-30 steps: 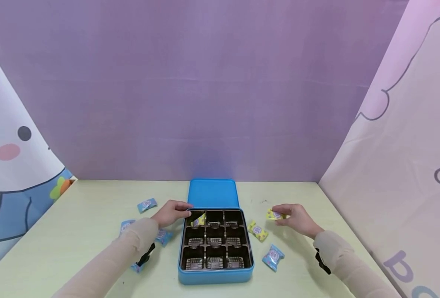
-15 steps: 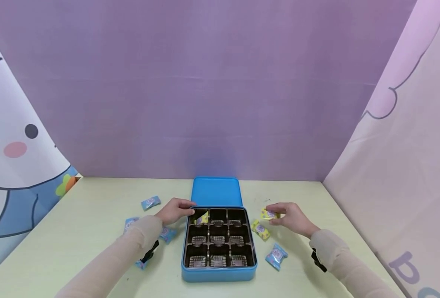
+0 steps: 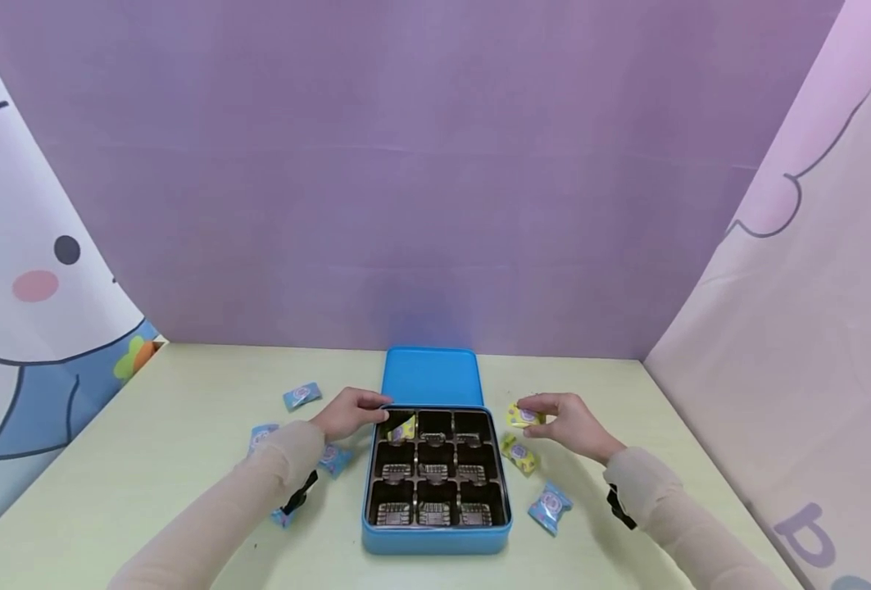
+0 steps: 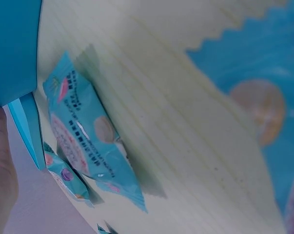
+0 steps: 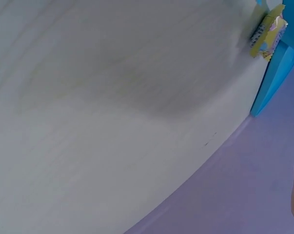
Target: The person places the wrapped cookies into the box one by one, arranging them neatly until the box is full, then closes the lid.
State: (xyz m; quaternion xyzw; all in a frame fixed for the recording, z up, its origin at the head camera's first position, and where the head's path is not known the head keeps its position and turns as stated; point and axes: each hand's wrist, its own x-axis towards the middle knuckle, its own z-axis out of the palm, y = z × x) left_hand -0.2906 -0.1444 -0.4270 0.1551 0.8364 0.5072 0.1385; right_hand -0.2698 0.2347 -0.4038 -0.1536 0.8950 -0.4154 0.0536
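Observation:
A blue tin (image 3: pixel 437 537) holds a dark tray of nine compartments. One yellow candy (image 3: pixel 402 428) sits tilted in the far-left compartment. My left hand (image 3: pixel 352 411) rests on the tin's far-left corner, fingers curled over the rim. My right hand (image 3: pixel 556 420) pinches a yellow wrapped candy (image 3: pixel 522 415) just right of the tin's far-right corner, above the table. Another yellow candy (image 3: pixel 519 453) lies on the table below it. In the left wrist view a blue candy (image 4: pixel 86 136) lies beside the tin's side (image 4: pixel 12 44).
The blue lid (image 3: pixel 432 376) lies flat behind the tin. Blue wrapped candies lie at left (image 3: pixel 301 395), (image 3: pixel 261 436), (image 3: pixel 333 458) and one at right (image 3: pixel 551 508). A purple backdrop and printed curtains close in the pale table (image 3: pixel 184 410).
My right hand has carried the yellow candy leftward, closer to the tin's far-right corner. The left hand stays on the tin's corner.

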